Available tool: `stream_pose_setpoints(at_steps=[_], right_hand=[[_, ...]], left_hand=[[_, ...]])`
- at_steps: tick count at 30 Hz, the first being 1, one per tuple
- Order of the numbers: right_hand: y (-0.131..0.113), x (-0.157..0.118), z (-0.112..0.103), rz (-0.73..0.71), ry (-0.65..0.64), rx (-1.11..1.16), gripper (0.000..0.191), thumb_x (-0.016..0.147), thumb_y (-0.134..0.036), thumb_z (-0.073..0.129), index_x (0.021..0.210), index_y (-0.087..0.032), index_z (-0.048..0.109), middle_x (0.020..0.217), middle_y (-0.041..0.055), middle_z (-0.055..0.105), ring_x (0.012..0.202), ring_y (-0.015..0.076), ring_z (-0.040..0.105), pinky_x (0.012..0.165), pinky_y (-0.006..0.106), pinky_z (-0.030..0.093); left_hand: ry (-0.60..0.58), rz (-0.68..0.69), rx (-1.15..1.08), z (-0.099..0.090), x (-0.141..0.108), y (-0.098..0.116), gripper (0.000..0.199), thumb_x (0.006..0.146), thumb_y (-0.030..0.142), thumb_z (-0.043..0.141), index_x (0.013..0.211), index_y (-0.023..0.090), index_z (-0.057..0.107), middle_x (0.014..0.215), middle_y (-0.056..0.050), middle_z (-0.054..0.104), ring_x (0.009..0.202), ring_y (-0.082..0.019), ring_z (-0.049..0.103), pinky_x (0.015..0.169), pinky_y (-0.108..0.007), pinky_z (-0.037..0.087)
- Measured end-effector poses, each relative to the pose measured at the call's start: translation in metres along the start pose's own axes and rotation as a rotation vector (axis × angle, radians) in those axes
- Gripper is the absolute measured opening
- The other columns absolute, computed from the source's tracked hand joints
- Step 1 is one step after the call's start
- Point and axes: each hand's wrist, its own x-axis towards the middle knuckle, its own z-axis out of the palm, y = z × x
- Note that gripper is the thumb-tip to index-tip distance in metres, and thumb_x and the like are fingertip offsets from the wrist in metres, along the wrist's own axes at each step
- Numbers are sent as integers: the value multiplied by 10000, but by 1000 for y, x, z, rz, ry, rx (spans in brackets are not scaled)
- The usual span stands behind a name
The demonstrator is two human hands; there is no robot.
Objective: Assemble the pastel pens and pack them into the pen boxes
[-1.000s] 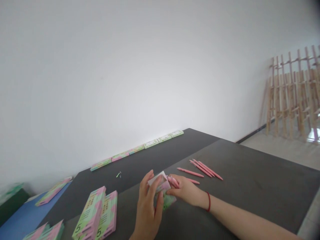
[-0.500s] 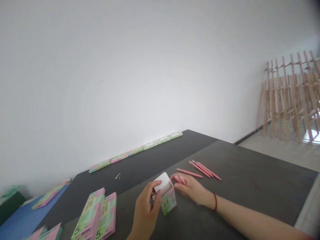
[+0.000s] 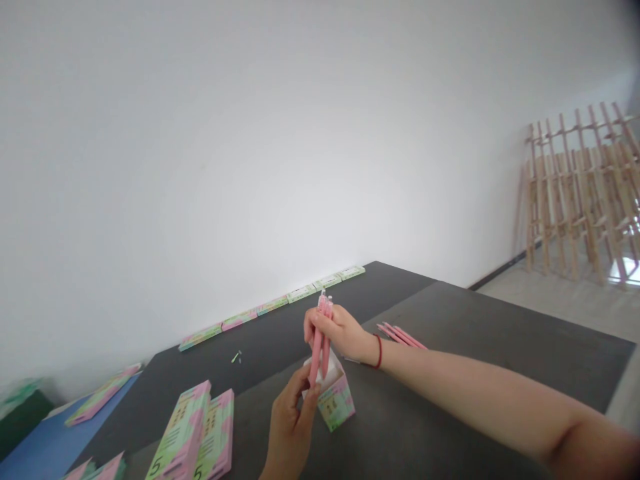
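Note:
A small open carton (image 3: 337,404) with a green and pink print stands on the dark table in front of me. My left hand (image 3: 290,421) is closed on the carton's left side, thumb near its rim. Above the opening, my right hand (image 3: 345,331) grips a few pink pens (image 3: 318,350), held nearly upright with their clear-topped ends up. The pens' lower ends are at the carton's mouth, close to my left thumb; I cannot tell whether they are inside. Behind my right forearm lie several more pink pens (image 3: 401,335), partly hidden.
Flat printed boxes (image 3: 180,427) are stacked at the front left. A row of similar boxes (image 3: 273,305) lines the table's wall edge. Small scraps (image 3: 236,357) lie on the dark table (image 3: 480,347). Wooden easel-like frames (image 3: 575,200) lean at the far right.
My right hand has risen from beside the carton to above its opening, bringing the pink pens into upright view. My left hand stays at the carton.

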Motion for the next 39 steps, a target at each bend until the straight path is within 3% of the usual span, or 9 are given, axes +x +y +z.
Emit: stream_pose_setpoints(at_steps=[5,9,14,18,22,26,30,34,39], right_hand=[[8,0,-15,75,70,-164,481,929,-464,342,642,-134,541,504,-20,477,460,75,426,459,173,327],[10,5,-20,68,55,-278,438,935,-401,346,641,-136,532,500,-29,451,475,76,412,499,181,339],[5,11,-27,75,-160,-494,323,864,-358,493,641,-130,549,542,-37,462,510,69,384,511,188,310],[-2,11,-32,163,-349,-587,395,820,-442,552,581,-126,558,447,-62,354,450,57,285,445,200,227],[-4,8,-30,240,-439,-623,415,806,-466,568,584,-117,597,425,-65,343,429,52,259,429,204,205],[-5,1,-25,188,-467,-647,377,799,-460,591,654,-115,637,479,-49,440,467,63,332,458,198,260],[-5,-6,-28,162,-442,-580,237,772,-375,647,780,-138,650,663,-19,591,590,86,481,540,181,347],[-3,-12,-32,179,-417,-561,199,778,-351,644,812,-156,631,764,-9,614,650,94,529,570,173,373],[-12,-13,-31,75,-476,-683,149,746,-295,676,776,-157,632,783,-6,592,666,96,525,590,181,369]], left_hand=[[-14,12,45,-3,3,-3,316,839,320,543,1126,213,621,1019,-46,697,871,-203,643,769,-295,499],[-61,12,13,-1,6,-2,343,811,266,577,1151,222,596,1019,-32,694,839,-175,654,766,-278,514],[-34,9,2,0,7,-6,335,812,266,578,1142,208,592,996,-45,701,837,-177,671,749,-278,534],[-37,22,11,-2,8,-6,330,812,270,587,1134,199,598,976,-55,709,825,-179,676,754,-283,540],[-32,48,12,-2,9,-2,317,806,264,594,1117,206,617,1011,-60,712,860,-192,680,766,-287,543],[-39,61,4,-3,10,1,297,808,244,586,1100,212,625,1030,-53,713,889,-193,679,780,-284,542],[-50,51,10,-2,9,1,314,801,241,580,1111,204,620,1017,-60,715,854,-192,685,770,-291,548],[-81,43,54,-1,8,1,309,811,235,567,1116,202,605,1037,-66,704,868,-187,677,787,-298,540],[-99,53,41,0,7,2,319,810,217,568,1128,211,587,1026,-46,703,866,-178,672,787,-294,533]])
